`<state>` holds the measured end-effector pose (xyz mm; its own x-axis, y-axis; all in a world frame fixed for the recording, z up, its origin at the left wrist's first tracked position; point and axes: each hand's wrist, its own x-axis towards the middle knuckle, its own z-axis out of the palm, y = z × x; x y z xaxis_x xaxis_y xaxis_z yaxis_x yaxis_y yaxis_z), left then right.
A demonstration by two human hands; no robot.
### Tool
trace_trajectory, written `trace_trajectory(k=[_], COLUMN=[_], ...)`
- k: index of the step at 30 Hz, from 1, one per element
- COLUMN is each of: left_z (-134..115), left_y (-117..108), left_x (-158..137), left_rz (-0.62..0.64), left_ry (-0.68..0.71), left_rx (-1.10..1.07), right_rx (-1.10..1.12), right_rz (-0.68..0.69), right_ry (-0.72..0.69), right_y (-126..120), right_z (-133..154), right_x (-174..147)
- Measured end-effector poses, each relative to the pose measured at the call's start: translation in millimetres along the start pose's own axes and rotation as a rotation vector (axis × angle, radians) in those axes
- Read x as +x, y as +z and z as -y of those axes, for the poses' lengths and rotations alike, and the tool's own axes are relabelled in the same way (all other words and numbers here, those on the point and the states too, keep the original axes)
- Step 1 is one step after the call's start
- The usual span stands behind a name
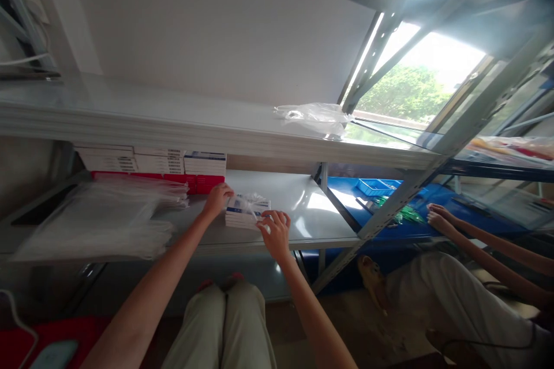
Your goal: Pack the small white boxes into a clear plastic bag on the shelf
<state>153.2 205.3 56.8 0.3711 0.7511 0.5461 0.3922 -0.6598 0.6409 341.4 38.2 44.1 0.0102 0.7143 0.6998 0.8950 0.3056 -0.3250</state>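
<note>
A short stack of small white boxes with blue markings (242, 220) lies on the grey shelf in front of me. Clear crinkled plastic (253, 203) is bunched over its top. At the stack's far left corner is my left hand (217, 200), fingers bent together and closed on its edge. My right hand (276, 232) grips the right end, with curled fingers at the plastic and the box edge. The fingertips of both hands are partly hidden.
Clear plastic bags (99, 219) lie in a pile at left. Behind them stand white boxes (158, 160) and red boxes (203, 184). Another clear bag (315, 118) rests on the upper shelf. Beyond a metal post (389, 202), a co-worker's hands (441, 219) are near green items (407, 214) and a blue tray (376, 187).
</note>
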Motion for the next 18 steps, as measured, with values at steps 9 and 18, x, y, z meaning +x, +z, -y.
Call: trace_trajectory(k=[9, 18], left_z=[7.5, 2.8], left_y=[1.3, 16.7], left_x=[-5.0, -92.8], left_rz=[-0.062, -0.48], left_ry=[-0.024, -0.283], left_rx=[-0.054, 0.04], right_rx=[0.126, 0.526], right_rz=[0.209, 0.646], right_ry=[-0.012, 0.165], right_y=[-13.2, -3.1], right_z=[-11.3, -70.2], right_x=[1.9, 71.9])
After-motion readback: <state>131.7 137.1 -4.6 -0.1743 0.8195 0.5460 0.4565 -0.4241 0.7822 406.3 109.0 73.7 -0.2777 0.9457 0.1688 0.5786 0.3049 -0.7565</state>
